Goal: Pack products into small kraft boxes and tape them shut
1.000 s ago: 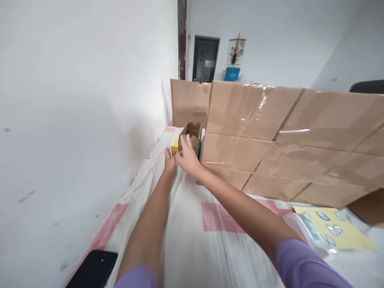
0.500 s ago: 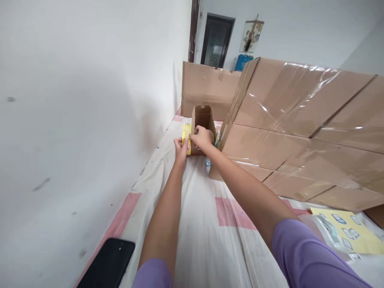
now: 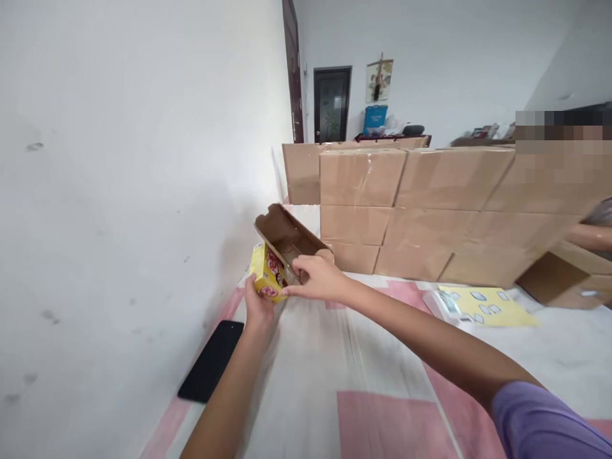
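My left hand (image 3: 259, 306) is wrapped around the lower left of a small yellow box (image 3: 270, 271) with red printing. An open brown cardboard box (image 3: 287, 233) leans over at a tilt, its side against the yellow box. My right hand (image 3: 319, 278) has its fingers curled at the near rim of the brown box and its thumb stretched toward the yellow box. The inside of the brown box faces me in part; my right fingers hide its near end.
Left of my hands lies a black phone (image 3: 213, 361) beside the white wall (image 3: 119, 191). Taped cardboard boxes (image 3: 430, 236) stand stacked like a wall ahead. A yellow sheet (image 3: 497, 307) lies right, near an open carton (image 3: 557, 277) and another person's arm (image 3: 593, 236).
Both hands have brought the yellow box and the brown box nearer, and the brown box has gone from upright to tilted. My view has swung right, bringing another person into sight.
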The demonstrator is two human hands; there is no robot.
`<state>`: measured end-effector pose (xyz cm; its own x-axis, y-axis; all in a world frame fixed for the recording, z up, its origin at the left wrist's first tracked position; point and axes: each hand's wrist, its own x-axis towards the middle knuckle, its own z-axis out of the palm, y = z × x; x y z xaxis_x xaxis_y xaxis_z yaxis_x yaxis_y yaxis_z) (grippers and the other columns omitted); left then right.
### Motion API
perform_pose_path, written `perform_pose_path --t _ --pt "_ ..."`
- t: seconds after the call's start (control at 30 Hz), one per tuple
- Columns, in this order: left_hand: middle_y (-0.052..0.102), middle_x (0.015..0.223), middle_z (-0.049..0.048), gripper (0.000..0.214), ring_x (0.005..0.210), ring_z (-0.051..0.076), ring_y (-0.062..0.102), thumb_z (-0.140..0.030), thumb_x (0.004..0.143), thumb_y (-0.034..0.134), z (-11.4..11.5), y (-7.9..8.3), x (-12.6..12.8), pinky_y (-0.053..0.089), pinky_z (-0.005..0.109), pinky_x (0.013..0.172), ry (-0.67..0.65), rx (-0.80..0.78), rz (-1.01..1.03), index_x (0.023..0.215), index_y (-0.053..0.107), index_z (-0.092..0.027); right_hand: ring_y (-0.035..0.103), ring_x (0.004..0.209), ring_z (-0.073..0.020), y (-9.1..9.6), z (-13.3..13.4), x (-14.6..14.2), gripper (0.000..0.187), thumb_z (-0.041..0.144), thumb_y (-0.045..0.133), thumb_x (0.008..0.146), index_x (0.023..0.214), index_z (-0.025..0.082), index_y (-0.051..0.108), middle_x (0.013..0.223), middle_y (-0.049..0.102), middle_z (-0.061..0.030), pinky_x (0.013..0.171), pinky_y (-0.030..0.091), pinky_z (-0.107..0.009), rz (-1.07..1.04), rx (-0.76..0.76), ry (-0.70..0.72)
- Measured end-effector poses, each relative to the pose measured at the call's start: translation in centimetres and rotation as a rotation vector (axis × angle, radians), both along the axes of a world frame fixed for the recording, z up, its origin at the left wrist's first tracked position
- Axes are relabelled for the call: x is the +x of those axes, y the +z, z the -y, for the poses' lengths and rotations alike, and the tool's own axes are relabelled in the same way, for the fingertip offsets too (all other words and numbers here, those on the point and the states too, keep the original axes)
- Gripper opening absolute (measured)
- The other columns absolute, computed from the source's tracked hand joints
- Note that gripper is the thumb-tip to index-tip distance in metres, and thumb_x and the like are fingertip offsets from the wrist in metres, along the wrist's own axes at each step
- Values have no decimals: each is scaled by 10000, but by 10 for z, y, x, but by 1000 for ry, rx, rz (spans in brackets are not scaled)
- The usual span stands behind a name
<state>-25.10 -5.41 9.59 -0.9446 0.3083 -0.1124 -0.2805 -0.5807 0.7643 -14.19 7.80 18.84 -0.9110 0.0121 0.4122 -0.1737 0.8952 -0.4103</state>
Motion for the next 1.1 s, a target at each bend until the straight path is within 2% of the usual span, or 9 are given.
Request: perform_pose_path --t 0.1,0.2,0.3,0.4,0.53,0.63,0.77,0.9,1.1 --pt "703 1139 84 485 950 265 680 -534 771 557 44 -1 54 552 355 691 6 37 12 1154 643 -249 477 700 -137 -9 -5 91 449 593 564 944 746 200 476 789 548 0 657 326 -275 -82 -70 43" --pt "672 1276 78 533 1081 305 656 -584 789 493 73 10 93 564 404 740 66 97 2 1204 644 -286 471 750 -165 -27 -25 181 383 572 584 938 835 218 479 872 520 -24 631 359 -279 -197 -227 -52" --pt "667 1312 87 551 1152 323 637 -594 806 468 85 36 123 563 406 765 47 193 -14 1210 663 -274 486 776 -196 -49 -45 256 384 576 544 953 813 225 474 875 511 -41 625 390 -303 -235 -319 -99" --pt "694 1269 82 528 1141 304 644 -569 811 494 80 72 148 564 390 795 -45 264 -103 1188 682 -251 520 773 -209 -66 -53 302 445 595 415 997 793 216 529 921 517 -70 642 435 -342 -267 -396 -80" --pt "743 1113 75 482 1002 268 681 -565 794 531 56 112 172 559 358 781 -246 195 -190 1068 711 -212 565 896 -239 -74 -52 315 477 580 357 1018 822 209 584 1048 518 -102 735 473 -384 -351 -422 -81" --pt "749 990 59 447 911 262 682 -564 742 576 38 123 184 537 335 735 -409 5 -300 977 698 -204 562 984 -261 -80 -52 306 453 571 363 1020 827 214 564 1058 549 -103 853 458 -424 -451 -386 -68" --pt "691 832 33 415 787 228 636 -578 727 613 28 125 194 472 293 650 -610 -256 -497 882 659 -196 565 1058 -271 -94 -53 299 385 525 370 1031 908 227 581 1120 567 -108 919 444 -442 -523 -415 -74" --pt "597 724 9 406 647 172 533 -586 756 609 29 126 207 393 271 573 -676 -370 -571 846 635 -191 564 1126 -286 -103 -50 302 347 507 392 1027 959 229 588 1186 564 -126 948 457 -448 -511 -446 -79" --pt "619 799 21 376 736 199 553 -582 857 540 17 114 228 407 275 618 -801 -607 -704 919 629 -222 556 1168 -285 -103 -45 310 321 492 416 1024 1018 235 608 1228 554 -127 980 467 -464 -548 -458 -72"
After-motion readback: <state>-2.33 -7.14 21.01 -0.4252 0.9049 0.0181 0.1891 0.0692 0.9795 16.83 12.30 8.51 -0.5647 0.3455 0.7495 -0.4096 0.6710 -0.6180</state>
